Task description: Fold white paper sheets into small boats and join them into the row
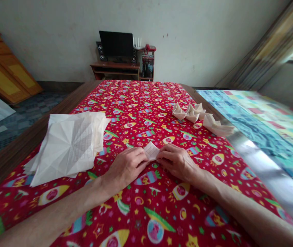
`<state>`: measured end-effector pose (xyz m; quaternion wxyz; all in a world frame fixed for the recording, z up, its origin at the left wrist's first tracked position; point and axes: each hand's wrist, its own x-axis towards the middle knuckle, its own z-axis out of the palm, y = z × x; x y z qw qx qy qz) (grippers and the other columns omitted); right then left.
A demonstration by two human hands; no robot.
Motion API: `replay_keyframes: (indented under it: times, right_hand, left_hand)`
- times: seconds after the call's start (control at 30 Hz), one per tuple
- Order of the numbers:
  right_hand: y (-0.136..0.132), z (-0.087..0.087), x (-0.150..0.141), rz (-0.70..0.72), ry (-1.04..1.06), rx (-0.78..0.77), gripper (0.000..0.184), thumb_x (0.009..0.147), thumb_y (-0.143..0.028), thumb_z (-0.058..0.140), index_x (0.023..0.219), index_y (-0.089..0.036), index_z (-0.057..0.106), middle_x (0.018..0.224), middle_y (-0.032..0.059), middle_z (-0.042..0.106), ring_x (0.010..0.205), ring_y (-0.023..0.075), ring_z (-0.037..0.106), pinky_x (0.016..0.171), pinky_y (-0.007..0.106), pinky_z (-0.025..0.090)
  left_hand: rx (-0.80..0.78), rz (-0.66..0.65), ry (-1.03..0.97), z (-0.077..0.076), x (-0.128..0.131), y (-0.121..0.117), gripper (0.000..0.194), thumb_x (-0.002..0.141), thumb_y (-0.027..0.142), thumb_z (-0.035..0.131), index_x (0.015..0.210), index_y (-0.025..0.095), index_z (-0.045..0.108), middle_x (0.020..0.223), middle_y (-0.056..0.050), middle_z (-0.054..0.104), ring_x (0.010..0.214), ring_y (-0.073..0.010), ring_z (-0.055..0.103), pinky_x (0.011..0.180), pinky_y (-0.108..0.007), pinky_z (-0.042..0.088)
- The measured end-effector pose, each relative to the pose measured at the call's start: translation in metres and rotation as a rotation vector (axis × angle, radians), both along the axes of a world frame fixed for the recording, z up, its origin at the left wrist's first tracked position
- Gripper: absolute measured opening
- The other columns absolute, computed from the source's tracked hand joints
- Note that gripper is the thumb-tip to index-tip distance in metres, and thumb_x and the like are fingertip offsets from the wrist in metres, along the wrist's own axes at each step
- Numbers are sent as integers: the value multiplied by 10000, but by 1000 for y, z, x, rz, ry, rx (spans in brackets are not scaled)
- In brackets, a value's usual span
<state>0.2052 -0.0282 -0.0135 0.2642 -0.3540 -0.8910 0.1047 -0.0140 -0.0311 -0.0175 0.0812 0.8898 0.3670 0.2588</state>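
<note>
Paper is being held near centre over red cloth; left hand is pinching its left corner, right hand its right; clean creasing is probably needing aligned edges, even pressure; creased sheets are lying left, folded shapes far right.

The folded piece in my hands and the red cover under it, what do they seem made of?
Folded piece: probably matte paper, since it shows sharp, straight edges and faint printed-looking lines. Red cover: likely cloth, perhaps fleecy, with a soft-looking, dull surface and a rocket pattern.
</note>
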Motion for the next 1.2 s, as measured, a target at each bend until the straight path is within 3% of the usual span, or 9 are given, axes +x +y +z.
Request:
replay_keyframes:
  times: [0.17,0.3,0.63,0.83,1.07,1.2]
  right_hand:
    - [1,0,-3,-76,-24,-36,137,930,-214,465,852,-170,569,799,35,563,719,137,505,631,244,367]
    - [0,0,-8,-130,-84,6,138,936,-202,430,857,-168,537,807,39,553,714,142,487,628,251,344]
    - [2,-2,-16,-302,-218,80,211,948,-238,401,781,-178,515,757,36,559,682,150,504,627,263,327]
    - [7,2,-15,-314,-308,70,203,945,-248,410,800,-172,529,737,36,574,609,135,487,562,267,271]
    - [11,2,-14,-329,-370,39,204,941,-287,424,806,-180,533,734,33,580,585,127,477,524,263,221]
    - [10,3,-15,-332,-353,33,181,934,-267,443,803,-180,533,743,27,582,595,122,487,531,259,237]
  left_hand:
    - [-117,139,-32,1,0,2,88,896,251,542,845,183,564,848,-4,569,755,-136,567,675,-241,445]
    - [-126,174,2,1,-3,7,117,890,276,552,817,185,554,825,4,564,717,-129,558,638,-234,422]
    - [66,323,291,4,-1,13,240,935,349,473,780,193,568,770,2,588,674,-151,592,560,-253,375]
    - [129,327,373,5,3,15,255,948,360,434,807,189,560,762,-12,589,639,-159,598,511,-254,355]
    - [74,336,341,6,2,16,238,941,378,447,827,201,560,763,-3,598,656,-173,610,521,-253,396]
    - [95,251,162,7,-4,12,202,952,326,425,976,191,573,915,-34,627,830,-179,621,714,-287,495]
